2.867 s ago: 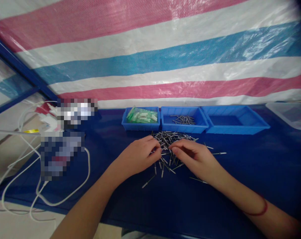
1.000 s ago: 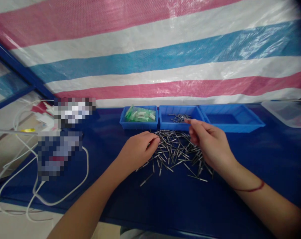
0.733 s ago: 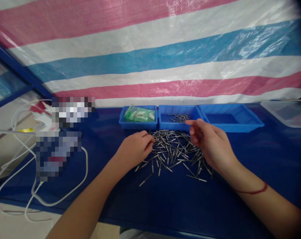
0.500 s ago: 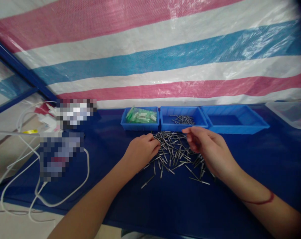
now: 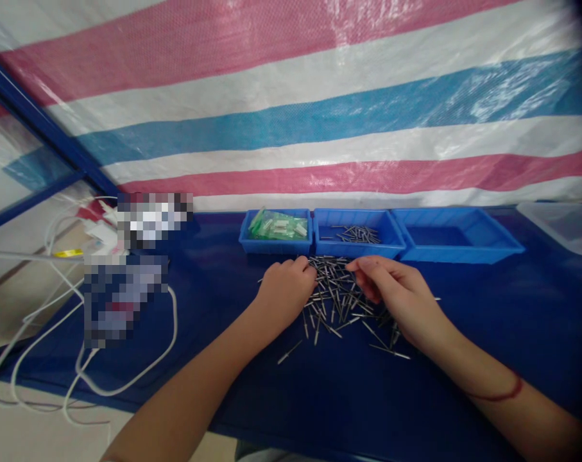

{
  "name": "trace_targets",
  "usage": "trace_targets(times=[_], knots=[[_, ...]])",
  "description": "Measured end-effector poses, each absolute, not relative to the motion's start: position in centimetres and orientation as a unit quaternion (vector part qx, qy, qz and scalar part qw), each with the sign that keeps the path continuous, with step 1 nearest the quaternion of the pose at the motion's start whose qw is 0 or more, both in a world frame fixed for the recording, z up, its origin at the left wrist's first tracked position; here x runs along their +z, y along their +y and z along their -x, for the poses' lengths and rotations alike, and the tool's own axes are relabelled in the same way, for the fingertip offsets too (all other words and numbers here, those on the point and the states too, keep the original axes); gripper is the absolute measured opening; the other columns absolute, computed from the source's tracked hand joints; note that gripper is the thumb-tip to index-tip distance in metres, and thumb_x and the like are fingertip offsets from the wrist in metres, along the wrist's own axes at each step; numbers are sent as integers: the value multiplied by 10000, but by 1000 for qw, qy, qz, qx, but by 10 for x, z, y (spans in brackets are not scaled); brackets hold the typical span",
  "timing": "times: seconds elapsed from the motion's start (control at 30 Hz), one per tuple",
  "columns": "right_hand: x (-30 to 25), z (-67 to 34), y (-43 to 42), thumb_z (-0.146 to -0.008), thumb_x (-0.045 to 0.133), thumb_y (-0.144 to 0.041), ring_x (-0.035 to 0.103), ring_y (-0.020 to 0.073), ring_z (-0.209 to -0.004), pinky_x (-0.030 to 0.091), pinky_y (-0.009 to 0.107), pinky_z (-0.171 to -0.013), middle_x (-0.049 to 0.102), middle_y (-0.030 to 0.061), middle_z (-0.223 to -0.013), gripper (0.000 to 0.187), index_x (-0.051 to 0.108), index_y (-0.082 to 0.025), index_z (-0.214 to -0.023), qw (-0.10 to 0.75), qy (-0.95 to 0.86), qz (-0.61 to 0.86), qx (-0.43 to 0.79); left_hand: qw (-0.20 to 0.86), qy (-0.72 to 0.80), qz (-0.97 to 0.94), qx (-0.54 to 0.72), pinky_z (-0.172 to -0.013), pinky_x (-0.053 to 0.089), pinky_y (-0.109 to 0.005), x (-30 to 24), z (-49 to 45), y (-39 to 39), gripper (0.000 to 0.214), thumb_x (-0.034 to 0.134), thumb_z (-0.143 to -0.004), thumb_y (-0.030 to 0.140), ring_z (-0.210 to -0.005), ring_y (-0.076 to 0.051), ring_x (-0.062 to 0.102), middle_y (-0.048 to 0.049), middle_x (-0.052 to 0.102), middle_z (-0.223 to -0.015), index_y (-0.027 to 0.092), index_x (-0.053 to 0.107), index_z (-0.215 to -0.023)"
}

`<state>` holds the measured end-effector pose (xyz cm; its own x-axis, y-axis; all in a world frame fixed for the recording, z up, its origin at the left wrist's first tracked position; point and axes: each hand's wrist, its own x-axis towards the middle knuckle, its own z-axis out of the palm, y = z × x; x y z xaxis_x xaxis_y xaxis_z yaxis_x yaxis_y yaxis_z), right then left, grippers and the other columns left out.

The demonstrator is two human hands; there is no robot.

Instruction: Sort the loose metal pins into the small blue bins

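Observation:
A loose pile of silver blind rivets lies on the blue table, in front of three blue bins. My left hand is at the pile's left edge, fingers curled down among the rivets; whatever they grip is hidden. On the right side, my right hand has thumb and forefinger pinched together at the top of the pile, and I cannot make out what is between them. The middle blue bin behind the pile holds more rivets. Several strays lie toward the front of the table.
The left blue bin contains a green-tinted plastic bag of small white pieces. Beside the right blue bin is a clear plastic container. White cables and blurred items are at left; a striped sheet hangs behind.
My right hand has come lower and a little left, its fingertips now at the rivets. My left hand stays at the pile's edge. The whole view has shifted slightly.

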<state>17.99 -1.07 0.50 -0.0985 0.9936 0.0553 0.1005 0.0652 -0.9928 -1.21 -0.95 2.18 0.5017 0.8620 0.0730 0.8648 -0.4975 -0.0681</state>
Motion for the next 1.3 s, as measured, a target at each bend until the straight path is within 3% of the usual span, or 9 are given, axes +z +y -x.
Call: trace_targets(times=[0.2, 0.3, 0.43, 0.67, 0.77, 1.0, 1.17, 1.3], knots=[[5, -178, -14, -892, 505, -397, 570, 151, -611, 431, 261, -530, 629, 25, -689, 290, 687, -180, -830, 398, -695, 468, 374, 94, -521, 848, -11, -632, 455, -325, 28, 14, -19, 190, 381, -954, 195, -813, -225, 586, -89, 560, -954, 140, 562, -960], [3, -175, -18, -901, 503, -330, 605, 172, -709, 470, 288, -623, 677, 50, -834, 224, 673, -192, -946, 372, -758, 448, 293, 102, -521, 847, -23, -636, 436, -332, 34, 14, -22, 187, 357, -960, 182, -803, -222, 575, -80, 560, -941, 152, 541, -975], [2, -172, -21, -906, 499, -291, 585, 168, -668, 467, 300, -609, 653, 50, -827, 244, 632, -200, -1089, 346, -800, 426, 244, 104, -488, 865, -48, -661, 406, -342, 39, 12, -26, 194, 333, -977, 204, -784, -211, 562, -58, 565, -890, 171, 523, -963], [6, -174, -22, -921, 487, -296, 600, 185, -750, 467, 324, -675, 651, 72, -867, 182, 640, -200, -932, 347, -810, 400, 250, 93, -445, 886, -90, -680, 382, -333, 41, 11, -31, 179, 352, -977, 204, -788, -195, 561, -43, 584, -877, 175, 527, -957], [7, -174, -23, -925, 484, -306, 585, 173, -725, 453, 311, -657, 644, 56, -825, 191, 632, -200, -865, 362, -793, 405, 275, 46, -461, 875, -140, -682, 400, -315, 38, 11, -31, 212, 343, -989, 265, -795, -191, 574, -43, 604, -888, 172, 533, -979], [9, -173, -26, -911, 514, -329, 608, 182, -781, 466, 288, -635, 668, 48, -865, 197, 664, -212, -964, 415, -739, 416, 329, -196, -484, 796, -307, -745, 444, -271, 32, 6, -33, 229, 428, -961, 362, -782, -144, 577, -28, 632, -889, 177, 562, -980], [7, -171, -27, -907, 521, -349, 604, 189, -786, 476, 308, -676, 652, 41, -817, 211, 663, -210, -981, 409, -727, 419, 358, -237, -479, 771, -347, -728, 441, -261, 33, 4, -34, 187, 465, -944, 325, -767, -138, 570, -25, 635, -874, 178, 582, -944], [8, -170, -28, -911, 510, -360, 593, 185, -781, 467, 304, -677, 646, 38, -805, 220, 661, -202, -889, 412, -711, 434, 369, -238, -468, 773, -355, -716, 441, -250, 34, 4, -33, 173, 475, -943, 306, -767, -132, 571, -32, 637, -909, 178, 590, -964]])
